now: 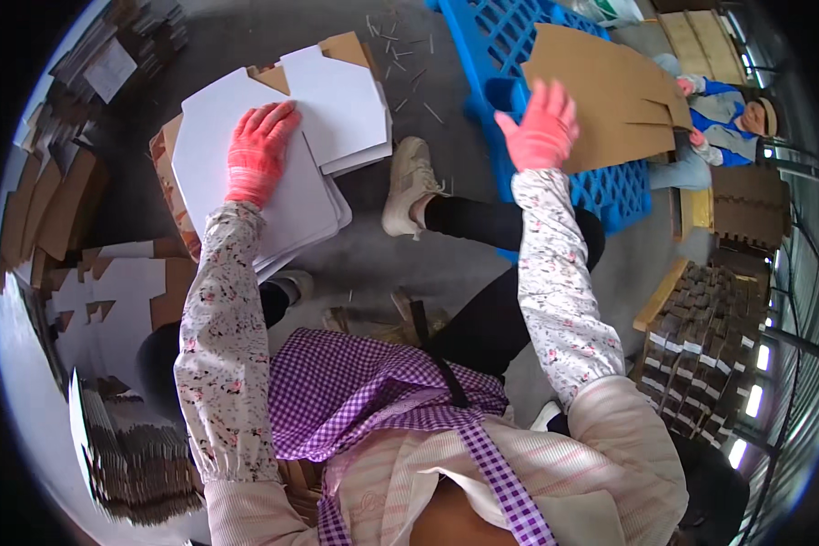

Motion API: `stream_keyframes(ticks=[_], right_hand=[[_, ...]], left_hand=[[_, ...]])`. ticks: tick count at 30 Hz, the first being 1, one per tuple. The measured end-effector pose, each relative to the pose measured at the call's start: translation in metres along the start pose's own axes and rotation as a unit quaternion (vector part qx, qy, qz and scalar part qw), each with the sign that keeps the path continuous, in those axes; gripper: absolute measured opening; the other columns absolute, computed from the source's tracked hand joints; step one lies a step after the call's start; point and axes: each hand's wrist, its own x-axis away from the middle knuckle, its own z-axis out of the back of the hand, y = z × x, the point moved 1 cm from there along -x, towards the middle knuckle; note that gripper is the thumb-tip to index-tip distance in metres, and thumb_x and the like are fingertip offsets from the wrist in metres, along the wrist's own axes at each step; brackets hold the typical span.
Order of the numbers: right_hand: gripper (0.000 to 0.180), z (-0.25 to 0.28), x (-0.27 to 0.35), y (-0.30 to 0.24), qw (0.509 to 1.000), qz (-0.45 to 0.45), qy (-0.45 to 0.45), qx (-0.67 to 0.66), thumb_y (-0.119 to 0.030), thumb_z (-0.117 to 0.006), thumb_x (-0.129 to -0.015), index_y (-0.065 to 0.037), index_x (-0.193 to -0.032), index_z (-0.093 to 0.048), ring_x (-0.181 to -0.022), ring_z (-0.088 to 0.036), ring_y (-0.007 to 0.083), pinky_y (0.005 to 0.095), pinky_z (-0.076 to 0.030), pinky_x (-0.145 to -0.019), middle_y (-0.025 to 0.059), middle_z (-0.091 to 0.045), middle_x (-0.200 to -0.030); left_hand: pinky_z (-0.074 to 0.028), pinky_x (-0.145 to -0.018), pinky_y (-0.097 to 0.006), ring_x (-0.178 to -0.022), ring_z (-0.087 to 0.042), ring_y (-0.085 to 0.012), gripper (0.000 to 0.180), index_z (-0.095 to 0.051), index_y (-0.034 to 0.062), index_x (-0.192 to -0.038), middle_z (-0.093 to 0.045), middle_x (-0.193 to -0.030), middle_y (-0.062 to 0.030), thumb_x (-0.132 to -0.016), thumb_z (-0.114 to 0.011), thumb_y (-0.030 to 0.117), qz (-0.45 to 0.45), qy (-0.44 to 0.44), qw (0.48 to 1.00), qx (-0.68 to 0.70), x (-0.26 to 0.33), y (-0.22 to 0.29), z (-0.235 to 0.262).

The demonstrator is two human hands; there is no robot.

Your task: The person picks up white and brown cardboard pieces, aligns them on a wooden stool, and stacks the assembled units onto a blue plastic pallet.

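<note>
My left hand (pixel 262 150), in a pink glove, lies on top of a stack of white die-cut cardboard sheets (pixel 211 136), its fingers resting on the upper sheet. A smaller white sheet (pixel 341 109) with brown edges overlaps the stack's right side. To the right, my right hand (pixel 544 126), gloved in pink too, is open with its fingers up and thumb apart. It is at the left edge of a brown cardboard sheet (pixel 601 100) over a blue plastic pallet (pixel 496 45); whether it touches the sheet I cannot tell.
Another person (pixel 723 118) in a blue and grey vest sits beyond the brown sheet at the right. Cardboard scraps (pixel 400 55) litter the grey floor. Cardboard piles (pixel 136 455) line the left, and bundled cardboard (pixel 701 346) stands at the right. My outstretched leg (pixel 473 223) lies between stack and pallet.
</note>
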Motion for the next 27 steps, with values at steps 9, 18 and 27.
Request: stream_keyframes(ticks=[9,18,27], right_hand=[[0.057,-0.001,0.011,0.130,0.981,0.039,-0.149,0.122,-0.037,-0.051,-0.084,-0.001,-0.127,-0.042,-0.111,-0.050,0.0315,0.0409,-0.041,-0.093,0.0199,-0.047,-0.125],[0.039,0.265,-0.037,0.112,0.948,-0.050,-0.010,-0.313,-0.018,-0.051,-0.090,0.004,-0.122,-0.048,-0.102,-0.055,0.0159,0.0273,-0.041,-0.089,0.0129,-0.057,-0.113],[0.049,0.076,0.088,-0.126,0.679,0.001,-0.188,-0.709,-0.009,-0.056,-0.085,0.001,-0.130,-0.039,-0.111,-0.048,0.0168,0.0291,-0.039,-0.092,0.0127,-0.052,-0.120]], left_hand=[[-0.032,-0.101,-0.041,-0.117,-0.045,-0.0233,0.037,-0.056,0.0126,-0.113,-0.051,-0.125,-0.0028,-0.077,-0.049,0.007,0.010,-0.004,1.000,-0.022,-0.003,0.003,-0.016],[-0.033,-0.100,-0.040,-0.116,-0.046,-0.0251,0.039,-0.056,0.0108,-0.113,-0.052,-0.124,-0.0057,-0.075,-0.048,0.003,0.014,0.000,1.000,0.000,0.007,-0.007,-0.011],[-0.035,-0.097,-0.038,-0.111,-0.047,-0.0259,0.030,-0.057,0.0090,-0.108,-0.055,-0.115,-0.0075,-0.078,-0.052,0.015,0.273,0.106,0.898,0.328,0.063,-0.102,-0.031]])
